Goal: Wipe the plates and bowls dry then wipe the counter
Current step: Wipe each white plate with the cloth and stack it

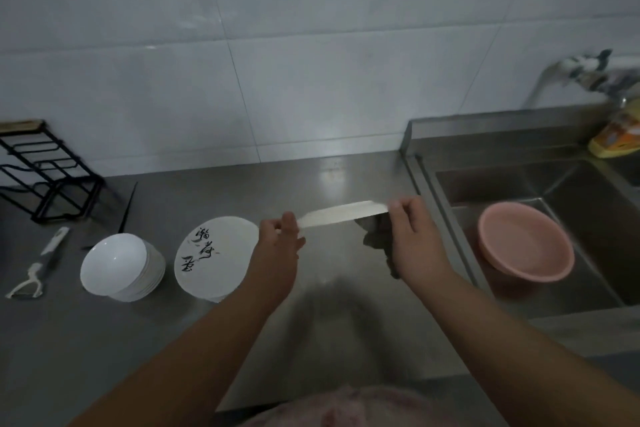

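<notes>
Plate (343, 213) held edge-on at frame centre above table (138, 340), long axis left-right: left hand (280, 239) fingers pinch left rim, right hand (412, 236) grips right rim with cloth (375, 236) beneath.

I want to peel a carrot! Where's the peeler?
The white peeler lies at the far left of the steel counter, just left of the stack of white bowls and in front of the black wire rack.
</notes>
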Tool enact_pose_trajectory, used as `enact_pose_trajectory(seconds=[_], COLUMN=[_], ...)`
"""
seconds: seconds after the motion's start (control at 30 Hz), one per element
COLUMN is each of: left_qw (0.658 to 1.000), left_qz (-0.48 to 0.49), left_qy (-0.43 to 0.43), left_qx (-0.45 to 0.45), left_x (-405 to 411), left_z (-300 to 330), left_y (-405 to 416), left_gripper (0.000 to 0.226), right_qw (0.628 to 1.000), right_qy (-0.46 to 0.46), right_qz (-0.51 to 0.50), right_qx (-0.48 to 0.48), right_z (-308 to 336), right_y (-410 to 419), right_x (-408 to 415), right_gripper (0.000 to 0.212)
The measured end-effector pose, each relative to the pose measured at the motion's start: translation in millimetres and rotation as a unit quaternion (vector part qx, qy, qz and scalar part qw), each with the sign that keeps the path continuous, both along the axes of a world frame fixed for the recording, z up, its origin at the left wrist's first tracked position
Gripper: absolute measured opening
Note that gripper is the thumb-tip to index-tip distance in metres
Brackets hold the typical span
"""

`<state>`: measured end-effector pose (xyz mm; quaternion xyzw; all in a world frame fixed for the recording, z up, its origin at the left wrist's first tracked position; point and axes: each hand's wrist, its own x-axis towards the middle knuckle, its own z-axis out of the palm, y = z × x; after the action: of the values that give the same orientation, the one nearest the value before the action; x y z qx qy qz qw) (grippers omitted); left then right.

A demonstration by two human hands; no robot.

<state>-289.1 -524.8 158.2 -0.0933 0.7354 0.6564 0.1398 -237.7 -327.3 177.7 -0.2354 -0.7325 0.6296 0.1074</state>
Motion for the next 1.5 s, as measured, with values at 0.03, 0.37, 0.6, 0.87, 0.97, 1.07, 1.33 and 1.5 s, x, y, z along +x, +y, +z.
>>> enact_pose_trajectory(seconds=[0.03, 0.37, 0.6, 0.87, 0.97, 1.07, 1.33, 1.5], left_qw=[0.998, 0.935, 0.926, 0.938, 0.944, 0.947, 0.943, 0.946], left_qz=[0.024, 0.045, 0.005, -0.059, -0.081, -0.075, -0.068, -0.093], left_qy=[-0.014, -0.116, -0.085, -0.058, -0.047, -0.032, -0.022, -0.025], left_qx=[0.055, 0.332, 0.367, 0.337, 0.315, 0.311, 0.326, 0.310], left_x=[-2.4, -15.1, -11.3, -2.8, 2.3, 2.2, -1.1, 8.7], left_z=[8.5, 40.6, 49.5, 70.0, 74.0, 78.8, 85.8, 85.0], left_y=[1.0, -12.4, -14.8, -14.6, -12.9, -8.6, -16.5, -10.6], left_gripper=[0.035, 0.032, 0.030, 0.033, 0.039, 0.037, 0.040, 0.044], right_qw=[1.000, 0.971, 0.943, 0.802, 0.800, 0.804, 0.796, 0.795], right_qy=[0.022, -0.046, 0.135, 0.059, 0.031, 0.067, 0.138, 0.083], right_qz=[0.007, 0.045, 0.001, 0.227, 0.204, 0.242, 0.286, 0.235], right_qx=[-0.020, 0.231, 0.304, 0.549, 0.563, 0.538, 0.516, 0.553], right_z=[7.1, 5.5, 18.7, 11.8, 31.0, 43.3, 28.4, 50.1], right_y=[-0.1, 11.8, -4.4, -16.3, -14.8, -22.1, -23.0, -32.8], right_x=[0.0, 1.9, 5.4, 7.2, -3.6, -5.0, 15.5, 2.6], right_gripper=[0.014, 0.035, 0.040, 0.081, 0.091, 0.093, 0.091, 0.095])
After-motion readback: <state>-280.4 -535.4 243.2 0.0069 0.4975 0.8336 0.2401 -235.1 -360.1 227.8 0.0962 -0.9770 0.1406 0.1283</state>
